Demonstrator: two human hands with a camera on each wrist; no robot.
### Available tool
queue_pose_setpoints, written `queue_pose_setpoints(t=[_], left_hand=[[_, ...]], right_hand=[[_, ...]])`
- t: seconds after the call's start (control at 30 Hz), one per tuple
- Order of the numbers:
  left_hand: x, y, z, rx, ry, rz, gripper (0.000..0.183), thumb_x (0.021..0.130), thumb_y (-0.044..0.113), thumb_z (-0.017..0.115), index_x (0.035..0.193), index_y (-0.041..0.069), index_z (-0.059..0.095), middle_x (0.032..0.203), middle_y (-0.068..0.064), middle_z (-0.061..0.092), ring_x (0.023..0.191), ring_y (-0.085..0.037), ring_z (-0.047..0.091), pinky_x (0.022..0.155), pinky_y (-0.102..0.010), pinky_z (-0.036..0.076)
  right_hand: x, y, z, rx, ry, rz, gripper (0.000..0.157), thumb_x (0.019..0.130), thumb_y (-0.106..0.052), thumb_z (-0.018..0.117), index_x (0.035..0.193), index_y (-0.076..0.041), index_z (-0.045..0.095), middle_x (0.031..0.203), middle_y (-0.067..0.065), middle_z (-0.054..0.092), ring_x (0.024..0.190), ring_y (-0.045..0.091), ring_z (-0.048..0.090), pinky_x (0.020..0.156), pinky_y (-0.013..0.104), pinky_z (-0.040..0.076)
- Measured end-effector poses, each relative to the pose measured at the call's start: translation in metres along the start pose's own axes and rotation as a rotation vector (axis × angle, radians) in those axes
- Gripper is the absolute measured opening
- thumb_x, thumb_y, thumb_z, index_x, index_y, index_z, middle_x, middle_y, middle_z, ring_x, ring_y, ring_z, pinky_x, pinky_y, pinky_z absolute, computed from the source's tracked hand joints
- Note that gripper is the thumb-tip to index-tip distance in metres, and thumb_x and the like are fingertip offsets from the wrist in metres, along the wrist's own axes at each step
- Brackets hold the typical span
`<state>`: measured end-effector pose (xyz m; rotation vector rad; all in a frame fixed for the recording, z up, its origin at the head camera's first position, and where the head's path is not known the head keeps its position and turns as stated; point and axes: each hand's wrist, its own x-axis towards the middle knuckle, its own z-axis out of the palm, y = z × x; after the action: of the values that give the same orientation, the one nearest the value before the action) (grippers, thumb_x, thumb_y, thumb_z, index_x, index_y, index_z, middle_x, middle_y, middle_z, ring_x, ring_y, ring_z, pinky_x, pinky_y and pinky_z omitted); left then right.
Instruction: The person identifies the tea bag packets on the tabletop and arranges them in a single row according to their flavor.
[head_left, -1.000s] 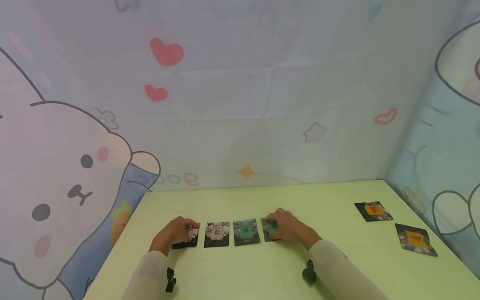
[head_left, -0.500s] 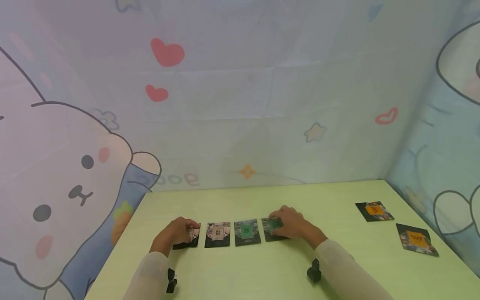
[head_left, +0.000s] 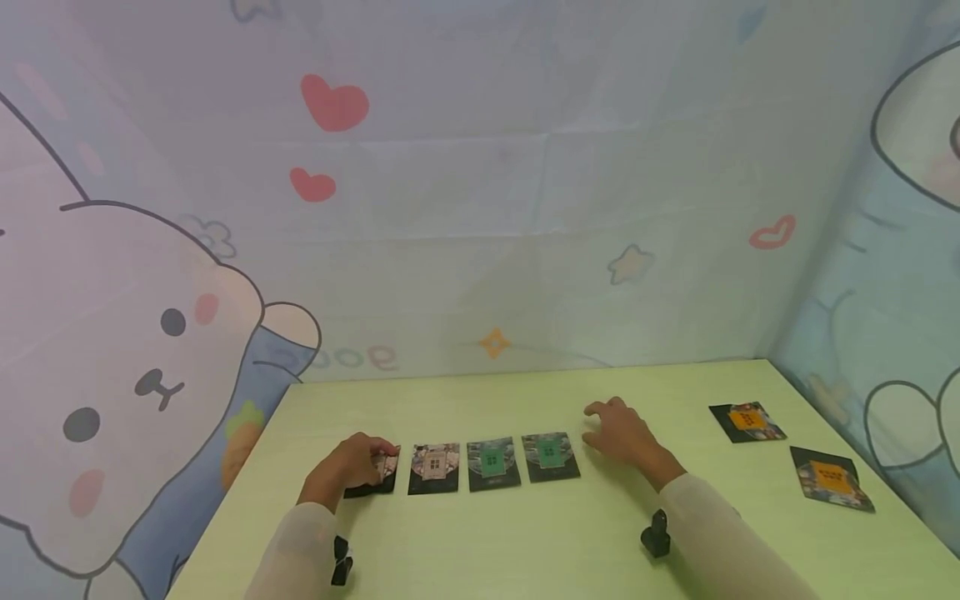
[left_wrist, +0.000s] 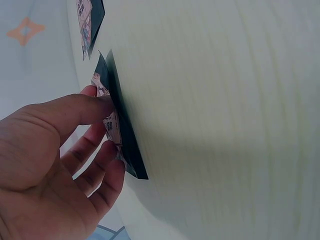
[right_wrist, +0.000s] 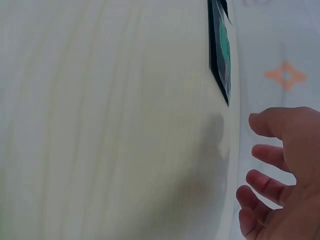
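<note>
At the left end of a row of flat, dark-edged sachets, my left hand [head_left: 351, 463] holds a pink-labelled sachet [head_left: 388, 471] by its edges. In the left wrist view the thumb lies on the face of this sachet [left_wrist: 131, 145], with curled fingers along its other edge; the hand covers part of it. Beside it lie another pink-labelled sachet [head_left: 433, 469], a green-labelled sachet [head_left: 493, 464] and a second green-labelled sachet [head_left: 551, 457]. My right hand [head_left: 624, 435] hovers just right of that last sachet, its fingers loosely bent and holding nothing.
Two orange-labelled sachets, a farther sachet [head_left: 747, 422] and a nearer sachet [head_left: 832, 478], lie at the right side of the pale yellow-green table [head_left: 480, 550]. A cartoon-printed cloth backdrop [head_left: 480, 208] stands behind the table and at its sides.
My right hand has let go of the rightmost green-labelled sachet and moved right, leaving that sachet fully visible. My left hand stays on its pink-labelled sachet.
</note>
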<state>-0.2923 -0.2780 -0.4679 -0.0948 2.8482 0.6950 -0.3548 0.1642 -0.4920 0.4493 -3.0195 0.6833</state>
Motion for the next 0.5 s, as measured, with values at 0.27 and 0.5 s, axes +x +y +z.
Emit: queue_pose_setpoints(t=[0.27,0.5], left_hand=[[-0.001,0.0,-0.001,-0.01,0.003,0.001,0.05,0.078,-0.008,0.076,0.12,0.019,0.076,0.142,-0.024,0.058,0.131,-0.045,0.054,0.1,-0.059,0.049],[-0.001,0.0,-0.001,-0.007,0.001,0.0,0.049,0.078,-0.007,0.076,0.12,0.019,0.076,0.143,-0.023,0.057,0.13,-0.044,0.055,0.101,-0.059,0.049]], right_hand=[[-0.006,0.03,-0.019,0.002,0.062,0.069,0.048,0.095,-0.023,0.065,0.133,0.004,0.059,0.123,0.032,0.057,0.083,0.029,0.06,0.075,0.05,0.052],[-0.01,0.069,-0.037,-0.03,0.078,0.135,0.052,0.094,-0.024,0.061,0.134,0.01,0.055,0.124,0.038,0.055,0.094,0.041,0.061,0.082,0.057,0.051]])
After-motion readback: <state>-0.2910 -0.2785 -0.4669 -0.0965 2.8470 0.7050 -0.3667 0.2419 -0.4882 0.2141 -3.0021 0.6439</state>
